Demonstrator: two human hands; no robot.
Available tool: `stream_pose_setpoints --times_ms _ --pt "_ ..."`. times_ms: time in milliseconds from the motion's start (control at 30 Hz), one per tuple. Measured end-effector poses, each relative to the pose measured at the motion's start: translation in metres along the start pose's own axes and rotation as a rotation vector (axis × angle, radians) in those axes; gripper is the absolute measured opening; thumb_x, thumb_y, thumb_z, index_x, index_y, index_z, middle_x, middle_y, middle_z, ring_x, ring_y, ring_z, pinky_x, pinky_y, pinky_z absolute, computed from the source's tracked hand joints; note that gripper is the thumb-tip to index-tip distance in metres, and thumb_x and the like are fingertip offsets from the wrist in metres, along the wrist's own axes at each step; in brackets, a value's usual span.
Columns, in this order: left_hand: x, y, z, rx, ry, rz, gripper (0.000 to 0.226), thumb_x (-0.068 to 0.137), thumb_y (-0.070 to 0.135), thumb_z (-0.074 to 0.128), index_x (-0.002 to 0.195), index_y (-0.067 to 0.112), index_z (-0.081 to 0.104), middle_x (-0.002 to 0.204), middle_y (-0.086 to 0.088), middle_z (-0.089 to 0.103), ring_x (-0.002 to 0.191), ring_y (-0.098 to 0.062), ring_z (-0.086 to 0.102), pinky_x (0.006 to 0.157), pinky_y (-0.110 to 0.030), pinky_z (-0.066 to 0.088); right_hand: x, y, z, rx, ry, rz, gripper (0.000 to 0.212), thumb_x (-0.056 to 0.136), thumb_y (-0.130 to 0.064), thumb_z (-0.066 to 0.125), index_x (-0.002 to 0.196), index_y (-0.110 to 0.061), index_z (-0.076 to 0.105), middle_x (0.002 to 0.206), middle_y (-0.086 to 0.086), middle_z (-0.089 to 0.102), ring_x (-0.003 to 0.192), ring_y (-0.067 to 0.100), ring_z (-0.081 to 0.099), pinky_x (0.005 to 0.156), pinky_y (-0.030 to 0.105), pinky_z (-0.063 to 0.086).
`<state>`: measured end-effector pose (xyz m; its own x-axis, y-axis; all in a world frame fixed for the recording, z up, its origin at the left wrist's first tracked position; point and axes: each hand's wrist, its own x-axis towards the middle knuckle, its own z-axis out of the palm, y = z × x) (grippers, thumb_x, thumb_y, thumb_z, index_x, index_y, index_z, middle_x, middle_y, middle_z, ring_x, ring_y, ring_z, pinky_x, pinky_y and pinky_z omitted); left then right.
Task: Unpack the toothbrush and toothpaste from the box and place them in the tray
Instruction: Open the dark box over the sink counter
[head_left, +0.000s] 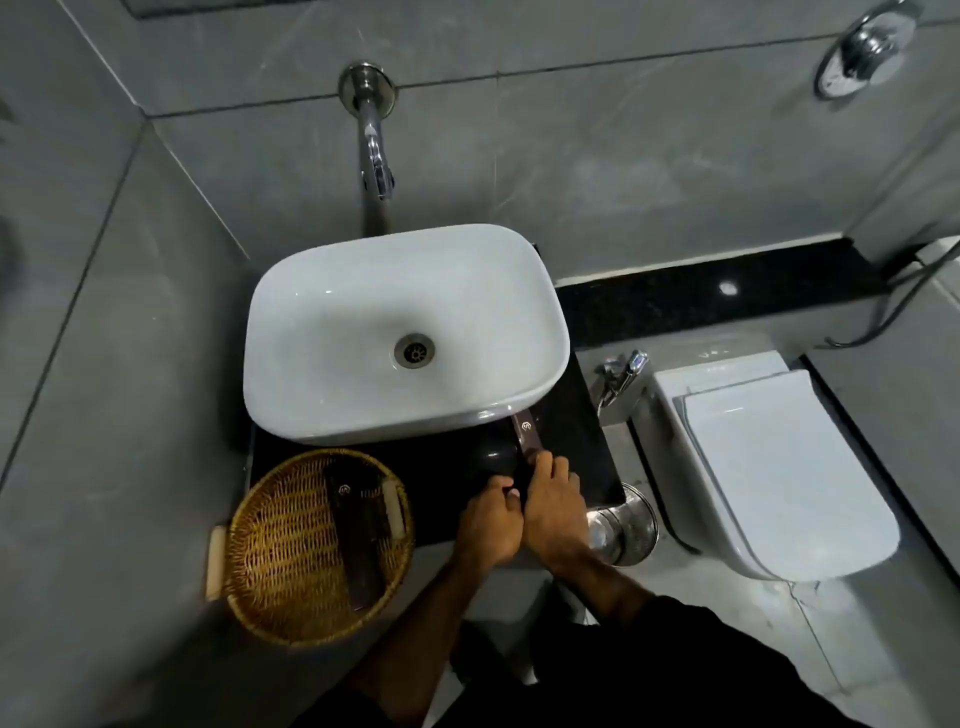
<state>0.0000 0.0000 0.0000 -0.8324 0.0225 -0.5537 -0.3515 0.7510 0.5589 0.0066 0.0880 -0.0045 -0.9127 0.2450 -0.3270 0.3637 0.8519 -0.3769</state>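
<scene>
We have both hands, left hand (488, 525) and right hand (556, 514), clamped on the slim brown box (529, 434) at the worktop (571, 431) centre, still unopened, while the wicker tray (291, 551) at lower left already holds dark packets.

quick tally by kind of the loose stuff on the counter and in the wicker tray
Wicker tray: 1
Slim dark boxes with a logo: 2, one held in both hands, one lying in the tray
Total: 3
Other small pieces in the tray are too unclear to count.
</scene>
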Motion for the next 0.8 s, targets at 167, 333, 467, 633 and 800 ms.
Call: stream_pose_setpoints --times_ms 167,333,467,633,800 --pt "0.001 0.004 0.009 -0.094 -0.033 -0.002 0.035 0.099 0.028 0.044 0.131 0.020 0.057 0.133 -0.009 0.064 0.123 -0.027 0.058 0.103 -0.030 0.043 0.007 0.011 -0.001 -0.049 0.073 0.050 0.045 0.088 -0.035 0.064 0.127 -0.017 0.049 0.127 0.009 0.053 0.112 0.033 0.055 0.087 0.046 0.052" --pt "0.011 0.014 0.003 -0.249 0.015 -0.040 0.042 0.098 0.038 0.047 0.133 0.016 0.053 0.134 -0.011 0.062 0.122 -0.028 0.059 0.104 -0.033 0.045 0.003 0.020 -0.022 0.132 -0.098 -0.023 0.048 0.084 -0.026 0.069 0.121 -0.012 0.043 0.117 0.014 0.057 0.104 0.039 0.064 0.086 0.045 0.053" --pt "0.023 0.023 -0.017 -0.722 0.120 -0.191 0.042 0.097 0.043 0.049 0.130 0.016 0.051 0.117 -0.005 0.066 0.099 -0.020 0.064 0.088 -0.039 0.055 -0.032 0.031 -0.055 0.169 -0.154 -0.160 0.047 0.071 -0.028 0.070 0.102 -0.034 0.036 0.102 -0.003 0.057 0.087 0.022 0.061 0.063 0.028 0.048" --pt "0.026 0.026 -0.035 -1.397 -0.051 -0.478 0.020 0.098 0.030 0.051 0.092 0.015 0.063 0.089 -0.008 0.066 0.079 -0.028 0.065 0.080 -0.039 0.053 -0.069 0.030 -0.119 0.260 0.040 -0.302 0.051 0.075 -0.052 0.066 0.111 -0.055 0.031 0.100 -0.028 0.065 0.090 -0.004 0.064 0.065 0.010 0.046" --pt "0.004 0.039 -0.028 -1.633 -0.143 -0.485 0.023 0.097 0.018 0.051 0.076 0.010 0.058 0.056 -0.003 0.063 0.059 -0.016 0.063 0.068 -0.030 0.051 -0.072 0.008 -0.158 0.519 0.359 -0.415 0.041 0.081 -0.039 0.077 0.108 -0.048 0.048 0.104 -0.027 0.073 0.093 -0.013 0.070 0.080 0.003 0.050"
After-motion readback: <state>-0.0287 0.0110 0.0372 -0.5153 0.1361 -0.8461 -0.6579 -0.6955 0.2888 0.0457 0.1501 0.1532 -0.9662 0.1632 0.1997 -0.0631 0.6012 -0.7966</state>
